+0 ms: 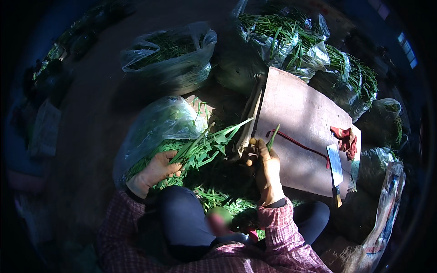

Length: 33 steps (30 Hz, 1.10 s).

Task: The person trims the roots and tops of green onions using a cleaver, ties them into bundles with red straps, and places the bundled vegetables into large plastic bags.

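Observation:
My left hand (159,170) is closed around a small bunch of long green leafy stalks (193,148), whose tips point to the right. Just left of a pale board, my right hand (266,170) has its fingers curled, and a short green stalk (273,137) sticks up from it. Part of those fingers lies in dark shadow. Below my left hand, a heap of loose greens (170,150) spills from a clear plastic bag (157,120). More cut greens (232,204) lie between my knees.
On the pale board (300,109) lie a red cord (300,143), a red cloth (347,141) and a cleaver (335,166), its handle past the near edge. Plastic bags of greens (175,57) stand beyond, with more (341,63) at the far right.

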Available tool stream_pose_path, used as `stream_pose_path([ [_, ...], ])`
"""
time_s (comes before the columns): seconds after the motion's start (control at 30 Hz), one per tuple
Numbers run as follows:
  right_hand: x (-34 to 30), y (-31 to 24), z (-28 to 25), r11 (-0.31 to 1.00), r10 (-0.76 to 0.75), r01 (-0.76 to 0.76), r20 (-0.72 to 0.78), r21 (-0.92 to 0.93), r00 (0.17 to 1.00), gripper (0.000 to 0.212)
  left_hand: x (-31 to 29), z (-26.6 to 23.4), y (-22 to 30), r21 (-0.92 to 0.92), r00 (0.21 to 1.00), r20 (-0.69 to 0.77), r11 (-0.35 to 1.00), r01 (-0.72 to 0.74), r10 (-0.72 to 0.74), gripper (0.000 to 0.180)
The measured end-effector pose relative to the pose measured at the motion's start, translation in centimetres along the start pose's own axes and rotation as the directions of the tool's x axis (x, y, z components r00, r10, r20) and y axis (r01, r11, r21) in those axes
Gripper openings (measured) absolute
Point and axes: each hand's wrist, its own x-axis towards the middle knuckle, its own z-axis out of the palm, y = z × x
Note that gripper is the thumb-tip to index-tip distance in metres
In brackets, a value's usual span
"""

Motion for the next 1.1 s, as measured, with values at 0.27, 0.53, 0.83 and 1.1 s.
stream_pose_path([
  [0.27,-0.7,-4.9,0.4,0.985,-0.161,0.162,0.018,-0.058,0.987,0.038,1.2,4.5,5.1,0.118,0.991,0.133,0.993,-0.023,0.007,0.025],
  [0.53,-9.4,-17.1,-12.4,0.63,-0.666,0.774,-0.467,0.066,0.582,0.048,3.5,6.4,1.9,0.012,0.997,0.048,0.998,-0.062,0.062,0.027],
  [0.83,-8.2,-6.1,-5.5,0.98,-0.057,0.094,0.203,-0.177,0.978,0.045,4.0,16.5,-2.1,0.063,0.993,0.101,0.997,0.047,-0.054,0.026],
  [1.1,-7.6,-7.6,-3.3,0.895,-0.438,0.446,0.206,0.01,0.875,0.034,0.8,15.9,-0.6,0.882,0.949,0.2,0.467,-0.067,-0.242,0.05],
])
